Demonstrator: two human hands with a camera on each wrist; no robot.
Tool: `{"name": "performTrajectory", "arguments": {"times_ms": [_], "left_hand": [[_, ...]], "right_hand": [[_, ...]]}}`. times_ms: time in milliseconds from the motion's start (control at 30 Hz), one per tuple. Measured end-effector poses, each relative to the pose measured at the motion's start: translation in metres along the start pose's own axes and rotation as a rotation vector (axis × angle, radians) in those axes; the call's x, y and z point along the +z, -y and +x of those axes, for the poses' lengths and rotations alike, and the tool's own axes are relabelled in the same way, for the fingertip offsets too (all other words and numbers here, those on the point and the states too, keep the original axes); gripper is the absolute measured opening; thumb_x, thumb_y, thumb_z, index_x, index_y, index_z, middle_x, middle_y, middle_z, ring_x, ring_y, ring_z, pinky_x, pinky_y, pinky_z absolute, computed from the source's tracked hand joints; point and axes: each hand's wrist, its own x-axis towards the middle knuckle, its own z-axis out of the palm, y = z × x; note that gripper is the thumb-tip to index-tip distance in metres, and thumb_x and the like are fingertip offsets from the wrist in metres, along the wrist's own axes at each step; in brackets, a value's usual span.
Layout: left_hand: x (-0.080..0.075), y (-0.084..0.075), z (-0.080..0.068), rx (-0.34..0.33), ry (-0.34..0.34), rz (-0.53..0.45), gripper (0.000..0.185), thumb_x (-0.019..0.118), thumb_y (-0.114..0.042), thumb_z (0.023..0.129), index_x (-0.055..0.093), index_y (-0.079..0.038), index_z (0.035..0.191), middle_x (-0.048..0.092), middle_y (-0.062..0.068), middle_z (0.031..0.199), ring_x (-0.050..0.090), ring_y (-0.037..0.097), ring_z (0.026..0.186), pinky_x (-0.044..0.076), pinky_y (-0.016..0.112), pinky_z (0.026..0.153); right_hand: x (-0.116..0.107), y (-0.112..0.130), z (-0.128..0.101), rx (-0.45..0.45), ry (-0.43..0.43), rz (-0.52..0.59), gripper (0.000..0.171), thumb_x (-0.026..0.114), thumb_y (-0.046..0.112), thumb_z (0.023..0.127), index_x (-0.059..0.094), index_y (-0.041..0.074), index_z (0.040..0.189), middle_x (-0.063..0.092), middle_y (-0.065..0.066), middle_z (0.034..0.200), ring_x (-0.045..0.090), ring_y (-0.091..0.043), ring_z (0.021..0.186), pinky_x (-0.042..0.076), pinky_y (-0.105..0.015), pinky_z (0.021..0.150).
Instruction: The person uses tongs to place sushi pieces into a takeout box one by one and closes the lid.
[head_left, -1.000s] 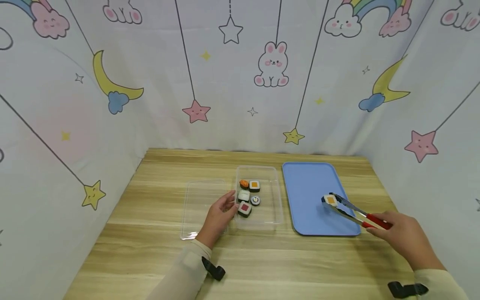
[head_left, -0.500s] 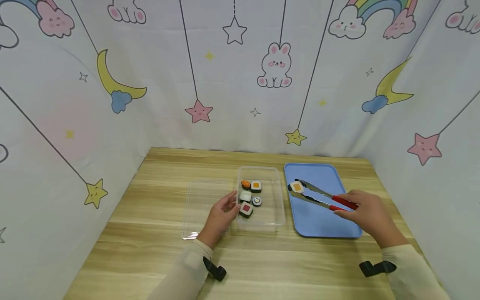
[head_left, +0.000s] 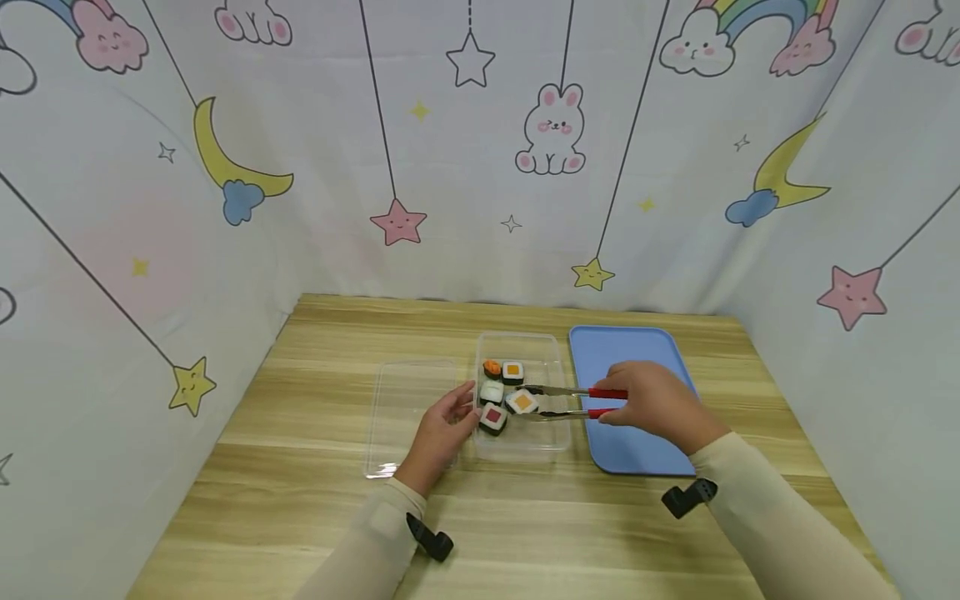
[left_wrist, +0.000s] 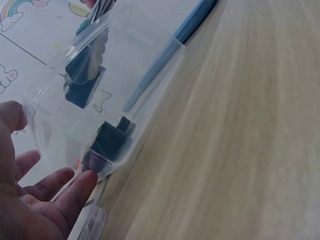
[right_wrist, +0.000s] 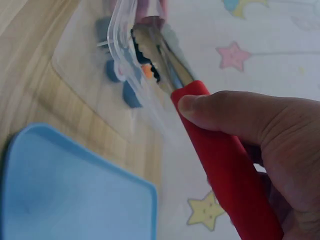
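Note:
My right hand [head_left: 660,408] grips red-handled metal tongs [head_left: 611,392], thumb lying along one handle in the right wrist view. Between the tong tips, a toy sushi roll [head_left: 522,402] with a yellow-orange centre hovers within the outline of a clear plastic container [head_left: 551,433]. Around it in the container are an orange-topped piece [head_left: 491,367], another yellow-centred roll [head_left: 513,371], a whitish piece [head_left: 491,391] and a red-centred roll [head_left: 492,418]. The small round roll is hidden under the held one. My left hand [head_left: 437,437] rests its loosely spread fingers against the container's left side.
A blue tray [head_left: 626,342] stands right of the container, partly covered by my right hand. To the left lies a flat clear lid [head_left: 408,392]. Everything stands on a wood-grain table [head_left: 525,525], with a patterned curtain [head_left: 337,125] behind and at both sides.
My right hand has carried the yellow-centred roll in the tongs leftward, from over the blue tray to the clear container. My left hand has stayed at the container's side.

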Motion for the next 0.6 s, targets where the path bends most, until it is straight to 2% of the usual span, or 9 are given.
{"name": "performTrajectory", "arguments": {"times_ms": [133, 333, 467, 600], "left_hand": [[0.0, -0.002, -0.001, -0.001, 0.001, -0.006, 0.052, 0.069, -0.008, 0.099, 0.055, -0.001, 0.148, 0.062, 0.025, 0.138, 0.062, 0.04, 0.123, 0.049, 0.056, 0.103], [-0.001, -0.002, -0.001, -0.006, 0.006, -0.002, 0.052, 0.069, -0.007, 0.098, 0.055, 0.0, 0.148, 0.062, 0.025, 0.138, 0.062, 0.04, 0.123, 0.049, 0.055, 0.103], [0.001, 0.013, 0.007, -0.023, 0.003, 0.0, 0.054, 0.069, -0.007, 0.099, 0.054, -0.002, 0.15, 0.062, 0.024, 0.14, 0.061, 0.04, 0.124, 0.048, 0.055, 0.103], [0.002, 0.031, 0.014, -0.019, -0.011, -0.003, 0.054, 0.07, -0.01, 0.099, 0.053, -0.004, 0.151, 0.061, 0.023, 0.141, 0.061, 0.039, 0.124, 0.048, 0.055, 0.104]], "right_hand": [[-0.005, 0.011, 0.018, -0.004, 0.074, -0.06, 0.03, 0.093, 0.026, 0.076, 0.083, 0.02, 0.103, 0.066, 0.014, 0.087, 0.06, -0.009, 0.079, 0.054, -0.033, 0.071], [-0.011, 0.023, 0.038, 0.038, 0.174, -0.09, 0.025, 0.095, 0.023, 0.073, 0.082, 0.021, 0.093, 0.068, 0.014, 0.081, 0.061, -0.009, 0.078, 0.055, -0.034, 0.069], [-0.012, 0.028, 0.043, 0.031, 0.205, -0.142, 0.025, 0.096, 0.026, 0.072, 0.083, 0.021, 0.091, 0.066, 0.014, 0.08, 0.06, -0.01, 0.078, 0.055, -0.035, 0.069], [-0.013, 0.028, 0.042, 0.04, 0.2, -0.141, 0.029, 0.097, 0.027, 0.071, 0.083, 0.02, 0.096, 0.067, 0.013, 0.083, 0.061, -0.01, 0.079, 0.055, -0.035, 0.069]]}}
